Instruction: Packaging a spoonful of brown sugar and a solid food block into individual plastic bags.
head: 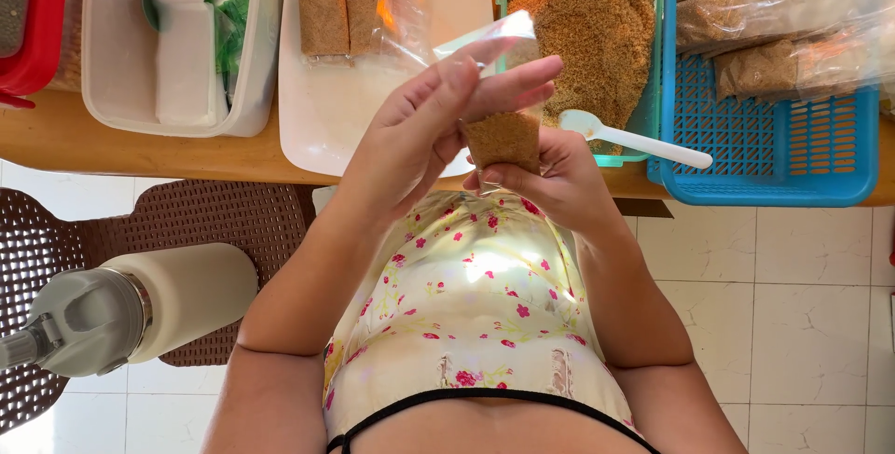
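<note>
Both hands grasp small clear bag [503,132] of brown granules: right hand [550,184] pinches bottom, left hand [438,128] fingers flatten top. Sealing stage, likely; needs steady fold.

Both forearms raised from the torso, elbows bent, meeting at centre. Left hand [424,132] on top, palm toward the camera, fingers [508,76] long and nearly straight, pointing up-right, thumb tucked under. Right hand [550,179] lower, just beside it, fingers curled in a pinch, thumb tip with a painted nail pointing left. Hands touching at the fingertips.
</note>
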